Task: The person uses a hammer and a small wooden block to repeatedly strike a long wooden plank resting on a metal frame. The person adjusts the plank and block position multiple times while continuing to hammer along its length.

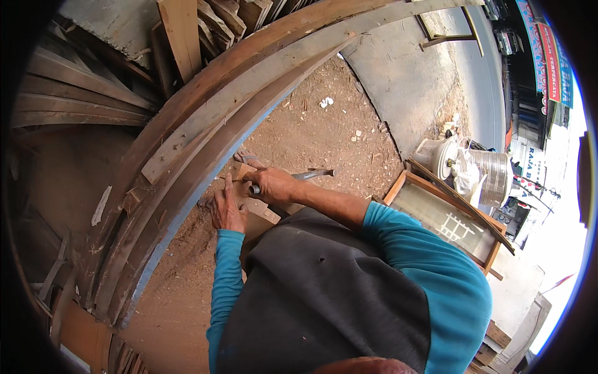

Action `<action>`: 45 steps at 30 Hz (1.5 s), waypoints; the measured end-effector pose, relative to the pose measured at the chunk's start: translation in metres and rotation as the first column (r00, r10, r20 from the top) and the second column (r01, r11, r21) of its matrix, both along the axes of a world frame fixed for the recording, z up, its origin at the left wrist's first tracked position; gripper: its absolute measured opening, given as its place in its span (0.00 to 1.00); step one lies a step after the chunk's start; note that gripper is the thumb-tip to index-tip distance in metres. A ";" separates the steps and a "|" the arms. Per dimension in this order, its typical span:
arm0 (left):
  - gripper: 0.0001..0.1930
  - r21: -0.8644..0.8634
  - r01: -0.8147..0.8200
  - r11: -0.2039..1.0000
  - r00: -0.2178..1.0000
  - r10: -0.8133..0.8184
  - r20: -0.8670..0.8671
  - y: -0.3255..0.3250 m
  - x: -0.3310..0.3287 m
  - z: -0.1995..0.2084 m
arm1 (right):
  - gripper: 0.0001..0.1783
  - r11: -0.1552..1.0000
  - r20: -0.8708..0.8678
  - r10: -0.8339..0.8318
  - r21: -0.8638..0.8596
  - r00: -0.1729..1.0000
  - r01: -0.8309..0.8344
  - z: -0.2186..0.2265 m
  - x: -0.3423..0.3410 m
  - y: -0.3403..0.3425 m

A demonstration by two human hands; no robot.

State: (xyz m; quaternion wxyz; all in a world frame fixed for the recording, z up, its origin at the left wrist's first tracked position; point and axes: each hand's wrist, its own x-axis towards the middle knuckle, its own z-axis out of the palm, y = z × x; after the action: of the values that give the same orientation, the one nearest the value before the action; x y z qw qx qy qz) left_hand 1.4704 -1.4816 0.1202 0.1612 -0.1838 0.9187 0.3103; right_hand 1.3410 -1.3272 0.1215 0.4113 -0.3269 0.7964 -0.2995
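Note:
My right hand (278,186) is closed around the grey tubular handle of what looks like a hammer (313,175). A round metal end (254,189) sticks out on the left side of the fist, and a dark end points away to the right. Beside it, my left hand (228,210) has its index finger stretched out, its tip close to my right knuckles. A thin dark sliver lies between the two hands; its kind is too small to tell. Under and beside both hands is a pale wooden piece (265,213), partly covered by them and by my dark apron (324,293).
Long boards (205,124), one with a blue edge, lean across the left. More planks (81,100) are stacked behind. Wood chips litter the dirt floor (324,118). To the right stand a framed panel (430,212) and a white drum-shaped container (489,177). My foot (248,158) is just beyond the hands.

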 end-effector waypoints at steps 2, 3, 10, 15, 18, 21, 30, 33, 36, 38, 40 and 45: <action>0.58 -0.044 0.104 0.994 0.994 -0.103 0.033 0.018 -0.018 0.017 | 0.16 0.992 -0.030 -0.129 0.006 0.991 0.129 0.016 -0.003 0.020; 0.58 -0.050 0.141 0.989 0.990 -0.140 0.031 0.025 -0.026 0.026 | 0.16 0.981 -0.040 -0.194 0.010 0.980 0.195 0.024 -0.006 0.028; 0.61 -0.057 0.299 0.953 0.953 -0.295 0.074 0.061 -0.049 0.039 | 0.14 0.899 0.113 -0.417 -0.092 0.902 0.427 0.048 -0.025 0.060; 0.68 0.048 0.264 0.963 0.884 -0.262 0.387 0.077 -0.056 0.053 | 0.15 0.811 -0.020 -0.583 0.031 0.812 0.584 0.027 -0.052 0.106; 0.64 0.037 0.022 0.999 0.902 -0.036 0.429 0.057 -0.010 -0.001 | 0.19 0.702 -0.020 -0.711 0.043 0.703 0.711 0.018 -0.095 0.166; 0.56 -0.027 -0.377 0.926 0.795 0.338 0.503 0.022 0.034 0.008 | 0.25 0.389 -0.160 -0.908 0.014 0.387 0.921 0.014 -0.154 0.310; 0.53 -0.022 -0.906 0.423 0.385 0.845 0.370 -0.024 0.203 -0.015 | 0.27 0.283 -0.326 -0.916 -0.113 0.234 0.952 0.062 -0.190 0.278; 0.53 -0.070 -0.951 0.301 0.260 0.902 0.344 -0.014 0.235 -0.040 | 0.27 0.731 -0.296 -0.661 -0.042 0.690 0.681 0.065 -0.133 0.158; 0.50 -0.006 -0.981 0.191 0.176 0.913 0.369 -0.002 0.255 -0.033 | 0.25 0.907 -0.067 -0.407 -0.144 0.911 0.395 0.091 -0.063 0.028; 0.48 0.031 -0.989 0.144 0.145 0.911 0.387 0.012 0.292 -0.046 | 0.23 0.938 0.019 -0.245 -0.247 0.969 0.242 0.110 -0.026 -0.047; 0.43 0.020 -0.999 0.047 0.051 0.907 0.419 0.027 0.331 -0.075 | 0.21 0.921 0.102 -0.102 -0.367 0.989 0.133 0.112 -0.003 -0.128; 0.37 0.171 -0.962 -0.215 -0.090 0.833 0.546 0.103 0.438 -0.127 | 0.19 0.892 0.151 0.139 -0.448 0.979 -0.058 0.101 0.049 -0.317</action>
State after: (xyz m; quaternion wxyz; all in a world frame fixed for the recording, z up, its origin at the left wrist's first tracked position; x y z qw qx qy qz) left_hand 1.9087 -1.3787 -0.0068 0.0309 -0.7742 0.3269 0.5410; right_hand 1.3903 -1.6438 0.2221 0.4112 -0.4232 0.6500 -0.4788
